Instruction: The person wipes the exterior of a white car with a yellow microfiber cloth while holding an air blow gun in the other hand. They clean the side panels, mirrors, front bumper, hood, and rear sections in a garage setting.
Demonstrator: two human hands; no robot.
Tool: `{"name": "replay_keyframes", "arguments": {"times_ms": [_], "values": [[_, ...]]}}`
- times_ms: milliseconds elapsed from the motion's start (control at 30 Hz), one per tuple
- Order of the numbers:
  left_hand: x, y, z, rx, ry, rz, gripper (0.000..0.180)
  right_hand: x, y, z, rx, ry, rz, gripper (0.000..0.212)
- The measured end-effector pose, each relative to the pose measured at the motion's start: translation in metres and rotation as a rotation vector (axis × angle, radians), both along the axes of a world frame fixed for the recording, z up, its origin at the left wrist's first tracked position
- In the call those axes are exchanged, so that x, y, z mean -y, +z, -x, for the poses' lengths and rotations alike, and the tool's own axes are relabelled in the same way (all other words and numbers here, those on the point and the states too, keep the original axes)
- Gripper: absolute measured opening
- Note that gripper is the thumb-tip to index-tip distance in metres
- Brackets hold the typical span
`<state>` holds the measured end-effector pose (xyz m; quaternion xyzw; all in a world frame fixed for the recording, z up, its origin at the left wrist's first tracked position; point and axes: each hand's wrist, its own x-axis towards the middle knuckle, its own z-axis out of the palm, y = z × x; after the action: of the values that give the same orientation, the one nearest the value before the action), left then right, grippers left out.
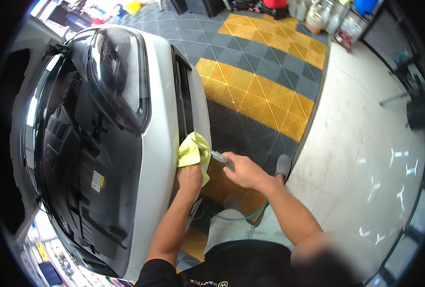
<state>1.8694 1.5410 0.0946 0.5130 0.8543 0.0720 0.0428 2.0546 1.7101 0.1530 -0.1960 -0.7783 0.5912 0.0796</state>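
Observation:
My left hand [190, 178] grips a yellow-green cloth [191, 151] against the front of a white car [160, 110], beside a dark slot in its bumper. The cloth drapes over the fingers and hides most of them. In my right hand [244, 171] is a grey air blow gun [219, 157], fingers wrapped round its handle. Its nozzle points left at the cloth, and its tip is close to or behind the fabric. A teal hose [245, 218] curves below my right forearm; where it joins the gun is hidden.
The raised hood [18, 124] stands over the open engine bay [90, 191] at left. Black, grey and yellow floor tiles [265, 105] border a pale floor [351, 129]. Bottles and jugs [316, 19] line the far edge. A dark stand [419, 110] is at far right. One shoe [283, 165] shows.

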Motion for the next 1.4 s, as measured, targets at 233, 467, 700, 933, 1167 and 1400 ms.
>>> {"name": "replay_keyframes", "arguments": {"times_ms": [233,467,700,933,1167,1400], "values": [[-0.120,0.014,0.042,-0.057,0.207,0.057,0.042,-0.139,0.004,0.053,0.021,0.214,0.076,0.041],[-0.195,0.015,0.086,0.012,0.379,0.028,0.043,-0.210,0.008,0.119,-0.036,0.265,0.054,0.040],[-0.286,0.015,0.153,-0.111,0.337,-0.247,0.050,-0.301,0.033,0.196,0.103,0.314,0.032,0.041],[-0.380,0.011,0.236,-0.138,0.408,-0.045,0.048,-0.388,0.030,0.294,0.184,0.259,0.072,0.046],[-0.425,-0.074,0.266,-0.263,0.401,0.061,0.053,-0.445,-0.078,0.339,0.288,0.252,0.136,0.046],[-0.418,-0.118,0.170,0.603,1.412,0.002,0.027,-0.455,-0.077,0.347,0.232,0.674,0.218,0.045]]}}
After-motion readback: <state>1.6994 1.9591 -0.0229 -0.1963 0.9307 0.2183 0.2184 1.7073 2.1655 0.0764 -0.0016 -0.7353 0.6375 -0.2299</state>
